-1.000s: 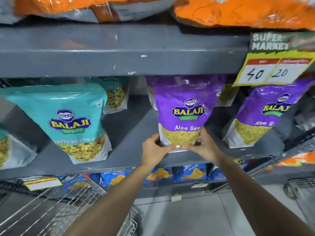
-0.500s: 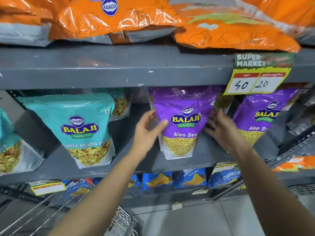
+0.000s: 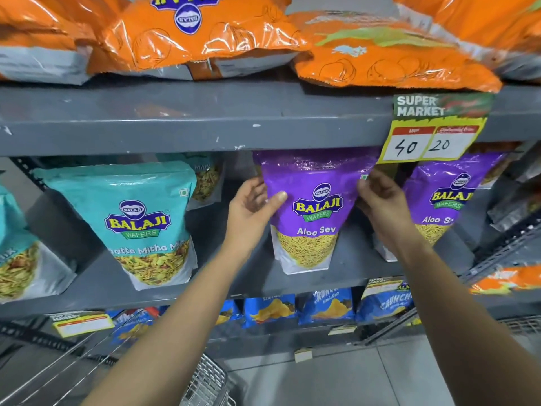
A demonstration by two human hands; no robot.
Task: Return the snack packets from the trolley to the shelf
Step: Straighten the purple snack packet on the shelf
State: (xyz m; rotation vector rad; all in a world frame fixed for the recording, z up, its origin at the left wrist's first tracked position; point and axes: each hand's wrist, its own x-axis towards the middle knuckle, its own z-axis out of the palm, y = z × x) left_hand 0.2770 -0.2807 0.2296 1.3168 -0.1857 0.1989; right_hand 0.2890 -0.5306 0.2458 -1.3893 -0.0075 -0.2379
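A purple Aloo Sev packet [image 3: 314, 209] stands upright on the grey middle shelf [image 3: 351, 268]. My left hand [image 3: 251, 206] grips its left edge, thumb on the front. My right hand [image 3: 383, 206] holds its right edge near the top. A second purple Aloo Sev packet [image 3: 448, 200] stands just to the right, partly behind my right hand. The wire trolley [image 3: 205, 382] shows at the bottom left below my arms.
A teal Khatta Mitha packet [image 3: 137, 227] stands left on the same shelf, with more teal packets beside and behind it. Orange packets [image 3: 202, 33] lie on the upper shelf. A price tag [image 3: 433, 133] hangs above. Blue chip packets [image 3: 325, 306] fill the lower shelf.
My hands rose from the purple packet's bottom edge, came off it briefly, and now hold its upper sides. The view tilted upward, showing more of the orange packets.
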